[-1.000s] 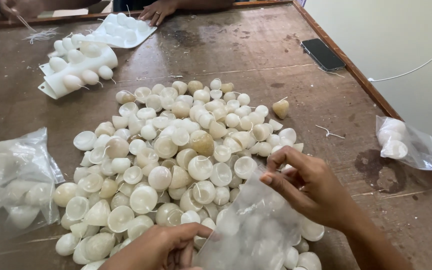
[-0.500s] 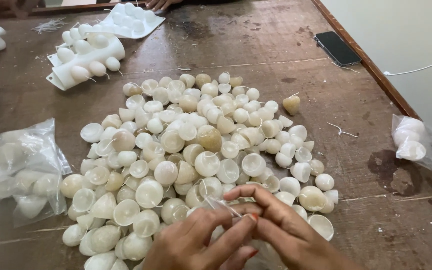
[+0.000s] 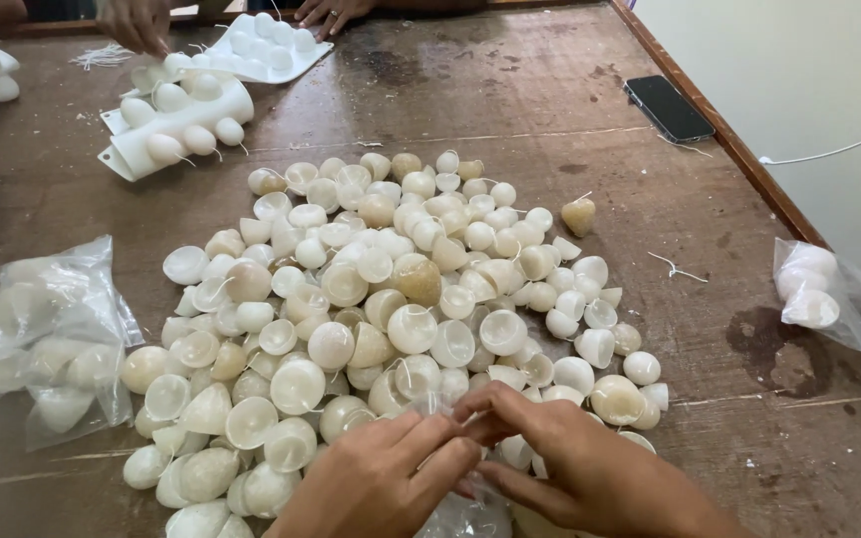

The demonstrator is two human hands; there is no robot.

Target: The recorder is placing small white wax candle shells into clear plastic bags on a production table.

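1. here, at the near edge of the worn brown wooden surface (image 3: 550,110), the person's left hand (image 3: 381,483) and right hand (image 3: 580,468) meet over the mouth of a small clear plastic bag (image 3: 465,513) that lies just under them.
2. the fingers of both hands are pinched shut on the gathered top of that bag, fingertips touching, as if twisting or closing it; what the bag holds is mostly hidden by the hands.
3. judging by how things lie, some bagging is done: a filled clear plastic bag of pale domes (image 3: 42,344) rests at the left, and another small filled clear bag (image 3: 829,294) sits at the far right edge.
4. much is left, it seems: a wide heap of loose cream-white dome-shaped wax pieces with thin wicks (image 3: 391,299) spreads just beyond the hands, its near edge touching them.
5. one tan heart-shaped piece (image 3: 578,215) stands just beside the heap on its right.
6. further off, a white silicone mould (image 3: 176,125) carries more domes, with a second flat white mould tray (image 3: 266,45) behind it.
7. another person's hands (image 3: 137,22) work at the far edge, near a bundle of white wick threads (image 3: 102,57).
8. a black phone (image 3: 668,108) lies face up near the right rim, well apart from the work.
9. the bag in hand sits between the heap and the person, directly below the closed fingers.
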